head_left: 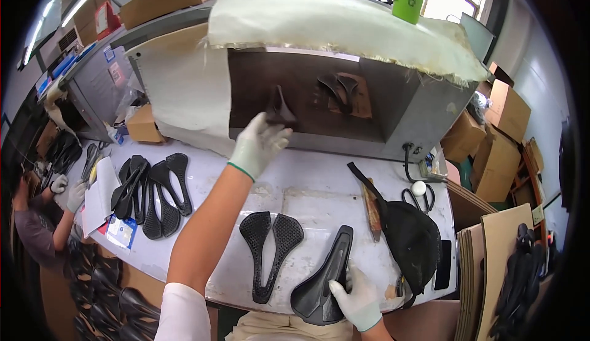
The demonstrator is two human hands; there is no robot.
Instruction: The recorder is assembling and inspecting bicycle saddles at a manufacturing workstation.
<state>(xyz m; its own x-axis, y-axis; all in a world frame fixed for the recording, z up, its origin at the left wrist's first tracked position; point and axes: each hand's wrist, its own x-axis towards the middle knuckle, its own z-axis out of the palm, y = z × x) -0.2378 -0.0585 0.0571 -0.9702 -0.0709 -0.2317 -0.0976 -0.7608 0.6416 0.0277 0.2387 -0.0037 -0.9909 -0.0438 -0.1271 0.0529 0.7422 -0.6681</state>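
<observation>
My left hand (261, 144), in a white glove with a green cuff, reaches to the mouth of a metal box (405, 110). Its fingers are apart and slightly blurred, close to a dark saddle piece (281, 106) inside; whether they touch it is unclear. More dark saddle pieces (343, 92) lie deeper in, on a brown sheet. At the table's front edge my gloved right hand (356, 298) grips the right side of a black bicycle saddle shell (321, 279). Left of that shell lies a black perforated saddle pad (265, 267) with a long central slot.
Several black saddle pads (163, 193) lie on the left of the white table (215, 156). A black cap-like cloth item (412, 242), a wooden-handled tool (372, 218) and a phone (443, 264) lie right. White cloth (332, 21) drapes the box. A co-worker's gloved hands (75, 194) are far left.
</observation>
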